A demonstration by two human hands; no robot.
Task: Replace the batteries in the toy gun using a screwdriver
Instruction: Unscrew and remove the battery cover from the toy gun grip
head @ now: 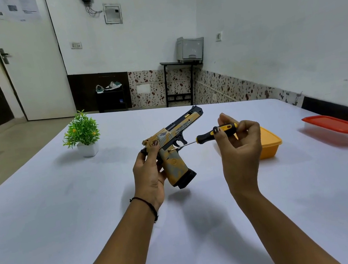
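Observation:
My left hand (148,173) holds a tan, grey and black toy gun (174,147) above the table, gripping the back of its grip, barrel pointing away to the right. My right hand (238,145) pinches the black and yellow handle of a screwdriver (213,134). Its thin metal shaft runs left, and the tip touches the upper side of the gun's grip, just behind the trigger. No batteries are in sight.
A white table (90,210) fills the foreground. An open yellow container (269,143) sits just behind my right hand. Its red lid (335,124) lies at the far right edge. A small potted green plant (83,133) stands at the back left.

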